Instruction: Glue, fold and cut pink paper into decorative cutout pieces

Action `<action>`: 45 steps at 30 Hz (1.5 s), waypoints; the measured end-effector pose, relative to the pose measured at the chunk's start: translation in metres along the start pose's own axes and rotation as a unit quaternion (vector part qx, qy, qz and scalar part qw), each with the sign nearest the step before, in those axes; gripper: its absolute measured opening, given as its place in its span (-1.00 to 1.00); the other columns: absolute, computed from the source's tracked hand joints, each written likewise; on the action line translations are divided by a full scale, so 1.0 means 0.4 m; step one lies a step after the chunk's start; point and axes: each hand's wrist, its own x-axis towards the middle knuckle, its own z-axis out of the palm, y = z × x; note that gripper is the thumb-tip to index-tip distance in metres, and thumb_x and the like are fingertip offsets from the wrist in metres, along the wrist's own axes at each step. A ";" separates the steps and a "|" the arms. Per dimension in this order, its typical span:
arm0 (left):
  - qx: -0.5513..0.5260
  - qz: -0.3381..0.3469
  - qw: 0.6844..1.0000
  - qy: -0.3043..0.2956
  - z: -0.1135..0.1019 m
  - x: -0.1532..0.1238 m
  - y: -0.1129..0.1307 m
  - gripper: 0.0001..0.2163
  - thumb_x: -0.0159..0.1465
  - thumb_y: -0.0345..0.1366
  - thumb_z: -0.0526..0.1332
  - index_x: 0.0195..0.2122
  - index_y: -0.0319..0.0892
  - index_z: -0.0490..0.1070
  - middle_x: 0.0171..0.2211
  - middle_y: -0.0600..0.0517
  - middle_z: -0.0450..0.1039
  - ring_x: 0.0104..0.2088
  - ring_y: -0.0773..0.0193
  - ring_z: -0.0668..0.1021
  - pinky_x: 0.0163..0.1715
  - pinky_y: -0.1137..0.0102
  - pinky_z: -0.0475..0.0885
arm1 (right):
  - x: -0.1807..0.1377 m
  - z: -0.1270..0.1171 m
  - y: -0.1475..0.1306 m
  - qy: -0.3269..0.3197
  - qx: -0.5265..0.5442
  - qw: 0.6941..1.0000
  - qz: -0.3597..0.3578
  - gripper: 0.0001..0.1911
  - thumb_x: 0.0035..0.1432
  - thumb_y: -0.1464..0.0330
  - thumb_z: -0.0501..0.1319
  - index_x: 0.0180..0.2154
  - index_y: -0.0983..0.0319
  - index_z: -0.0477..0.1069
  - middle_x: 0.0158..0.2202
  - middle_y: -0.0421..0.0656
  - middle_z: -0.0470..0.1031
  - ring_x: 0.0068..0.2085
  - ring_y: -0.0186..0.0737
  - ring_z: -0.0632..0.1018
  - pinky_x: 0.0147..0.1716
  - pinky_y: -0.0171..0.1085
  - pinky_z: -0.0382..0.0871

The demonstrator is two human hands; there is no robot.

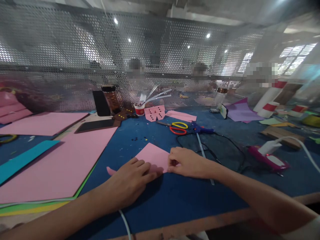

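A small folded piece of pink paper (153,156) lies on the blue table cover (175,200) in front of me. My left hand (130,181) rests flat on its near left part, fingers stretched out and pressing it down. My right hand (187,162) is at the paper's right edge, its fingertips pinched on that edge. A narrow pink tab (110,171) sticks out to the left of my left hand.
Large pink sheets (57,166) over green, yellow and teal ones lie at left. Beyond the paper are scissors with yellow and red handles (178,128), a blue glue gun (202,130) with black cable, a pink glue gun (268,158), a red cup (139,109), and a perforated metal screen (125,60) with people behind it.
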 end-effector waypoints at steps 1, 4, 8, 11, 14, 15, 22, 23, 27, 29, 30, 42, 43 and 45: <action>-0.002 0.000 1.000 0.001 0.000 0.000 0.000 -0.61 0.34 -0.47 0.06 0.17 -0.04 0.27 -0.21 -0.02 0.39 -0.25 0.13 0.41 -0.22 0.20 0.21 | -0.001 -0.003 0.002 -0.004 0.000 1.000 0.006 -0.84 0.21 0.27 0.29 -0.32 0.23 0.49 -0.27 -0.16 0.45 -0.23 -0.20 0.44 -0.24 -0.27 0.21; -0.010 0.003 1.000 0.005 0.001 0.000 -0.001 -0.58 0.32 -0.48 0.07 0.19 -0.04 0.25 -0.21 -0.01 0.39 -0.25 0.14 0.41 -0.22 0.21 0.21 | -0.005 -0.010 0.007 -0.011 0.007 1.000 0.019 -0.85 0.20 0.27 0.30 -0.32 0.24 0.50 -0.27 -0.16 0.46 -0.23 -0.21 0.45 -0.26 -0.28 0.22; -0.008 0.002 1.000 0.012 0.002 0.000 -0.001 -0.57 0.31 -0.49 0.08 0.19 -0.03 0.26 -0.23 0.00 0.39 -0.25 0.14 0.42 -0.21 0.21 0.22 | -0.008 -0.015 0.015 -0.016 0.005 1.000 0.016 -0.84 0.20 0.27 0.29 -0.32 0.23 0.51 -0.28 -0.16 0.47 -0.24 -0.22 0.46 -0.27 -0.29 0.22; -0.008 0.006 1.000 0.018 -0.002 0.000 0.000 -0.56 0.30 -0.49 0.10 0.19 -0.03 0.26 -0.23 0.00 0.40 -0.25 0.14 0.43 -0.21 0.23 0.22 | -0.010 -0.020 0.018 -0.023 0.000 1.000 0.016 -0.83 0.20 0.26 0.30 -0.34 0.24 0.52 -0.29 -0.16 0.48 -0.25 -0.22 0.46 -0.27 -0.29 0.22; -0.008 0.007 1.000 0.018 -0.006 0.001 0.001 -0.52 0.29 -0.51 0.09 0.23 -0.03 0.22 -0.23 0.01 0.40 -0.24 0.14 0.43 -0.20 0.22 0.22 | -0.013 -0.026 0.021 -0.030 -0.002 0.999 0.021 -0.84 0.19 0.27 0.30 -0.35 0.24 0.52 -0.30 -0.15 0.49 -0.26 -0.22 0.47 -0.28 -0.30 0.23; -0.008 0.008 1.000 0.018 -0.007 0.001 0.001 -0.51 0.30 -0.51 0.09 0.23 -0.03 0.21 -0.23 0.01 0.40 -0.24 0.14 0.43 -0.20 0.22 0.22 | -0.014 -0.029 0.022 -0.032 -0.002 0.999 0.023 -0.84 0.19 0.27 0.30 -0.35 0.24 0.53 -0.30 -0.15 0.49 -0.26 -0.22 0.48 -0.28 -0.30 0.23; -0.007 0.008 1.000 0.025 -0.002 0.002 0.000 -0.50 0.29 -0.52 0.10 0.23 -0.01 0.21 -0.23 0.01 0.40 -0.23 0.15 0.44 -0.21 0.23 0.23 | -0.020 -0.035 0.037 -0.040 -0.019 0.999 0.021 -0.84 0.18 0.24 0.31 -0.34 0.21 0.55 -0.29 -0.16 0.54 -0.23 -0.18 0.52 -0.28 -0.29 0.24; -0.005 0.009 1.000 0.027 -0.003 0.002 -0.001 -0.50 0.29 -0.52 0.10 0.23 -0.02 0.21 -0.23 0.01 0.40 -0.23 0.15 0.44 -0.21 0.24 0.24 | -0.021 -0.036 0.040 -0.041 -0.022 0.999 0.021 -0.84 0.17 0.25 0.31 -0.34 0.20 0.55 -0.29 -0.16 0.55 -0.23 -0.18 0.52 -0.28 -0.29 0.24; -0.001 0.017 1.000 0.024 -0.010 0.003 0.000 -0.52 0.29 -0.51 0.10 0.23 -0.06 0.22 -0.24 0.00 0.41 -0.24 0.16 0.45 -0.21 0.24 0.25 | -0.026 -0.037 0.052 -0.041 -0.026 0.999 0.016 -0.84 0.18 0.24 0.31 -0.34 0.19 0.56 -0.28 -0.17 0.55 -0.23 -0.18 0.53 -0.29 -0.28 0.24; -0.002 0.018 1.000 0.020 -0.013 0.003 0.000 -0.53 0.31 -0.51 0.09 0.24 -0.07 0.21 -0.23 -0.01 0.41 -0.23 0.16 0.45 -0.21 0.23 0.25 | -0.027 -0.039 0.054 -0.042 -0.028 0.999 0.016 -0.84 0.17 0.24 0.31 -0.34 0.19 0.56 -0.28 -0.17 0.55 -0.23 -0.18 0.53 -0.30 -0.28 0.23; -0.002 0.017 1.000 0.020 -0.013 0.003 0.000 -0.53 0.32 -0.51 0.07 0.25 -0.07 0.20 -0.23 -0.01 0.41 -0.24 0.15 0.45 -0.21 0.23 0.24 | -0.028 -0.041 0.055 -0.043 -0.030 0.999 0.016 -0.85 0.17 0.25 0.31 -0.35 0.20 0.56 -0.28 -0.17 0.55 -0.23 -0.18 0.52 -0.30 -0.28 0.23; -0.017 0.010 1.000 0.015 -0.001 0.000 -0.003 -0.52 0.36 -0.49 0.03 0.28 -0.04 0.14 -0.22 -0.01 0.39 -0.25 0.12 0.42 -0.21 0.20 0.21 | -0.039 -0.061 0.068 -0.057 -0.033 0.997 0.040 -0.83 0.14 0.23 0.31 -0.38 0.19 0.55 -0.30 -0.17 0.58 -0.22 -0.15 0.54 -0.31 -0.28 0.23; -0.018 0.009 1.000 0.014 -0.001 0.000 -0.002 -0.51 0.35 -0.50 0.03 0.29 -0.04 0.13 -0.22 -0.01 0.39 -0.24 0.12 0.42 -0.20 0.20 0.21 | -0.040 -0.063 0.068 -0.060 -0.032 0.997 0.043 -0.84 0.14 0.23 0.31 -0.38 0.19 0.55 -0.30 -0.17 0.58 -0.22 -0.15 0.54 -0.31 -0.28 0.23; -0.018 0.007 1.000 0.012 0.000 -0.002 -0.001 -0.49 0.34 -0.52 0.04 0.29 -0.04 0.12 -0.21 -0.02 0.40 -0.23 0.11 0.42 -0.19 0.19 0.21 | -0.040 -0.067 0.069 -0.063 -0.034 0.996 0.047 -0.84 0.13 0.24 0.31 -0.38 0.19 0.56 -0.30 -0.17 0.59 -0.22 -0.15 0.54 -0.32 -0.29 0.23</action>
